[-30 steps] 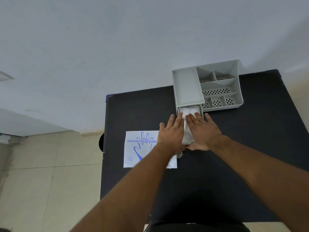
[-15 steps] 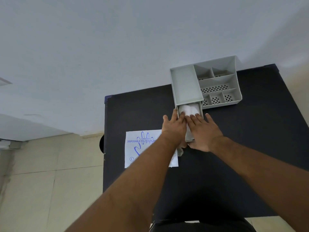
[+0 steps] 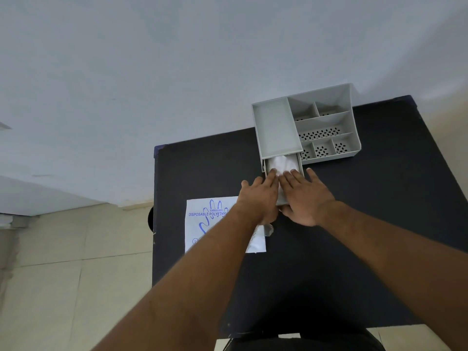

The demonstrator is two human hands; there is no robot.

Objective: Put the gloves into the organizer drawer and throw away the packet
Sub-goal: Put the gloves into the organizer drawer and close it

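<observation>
A grey organizer (image 3: 276,127) stands at the far side of the black table (image 3: 379,198). Its drawer (image 3: 301,164) is pulled out toward me, with a bundle of translucent white gloves (image 3: 281,162) lying inside. My left hand (image 3: 260,196) and my right hand (image 3: 304,196) lie flat side by side over the drawer's near half, fingertips pressing on the gloves. The white packet (image 3: 202,224) with blue print lies flat on the table to the left, partly under my left forearm. A small piece of clear plastic (image 3: 268,228) shows just below my left hand.
The organizer's right half has several perforated compartments (image 3: 321,134). The table's left edge (image 3: 154,198) drops to a beige tiled floor (image 3: 63,274). A pale wall rises behind the table. A dark seat edge (image 3: 304,343) shows at the bottom.
Both hands have slid forward along the drawer, pushing the gloves deeper in. The part of the gloves that overhung the drawer front is now hidden under the hands.
</observation>
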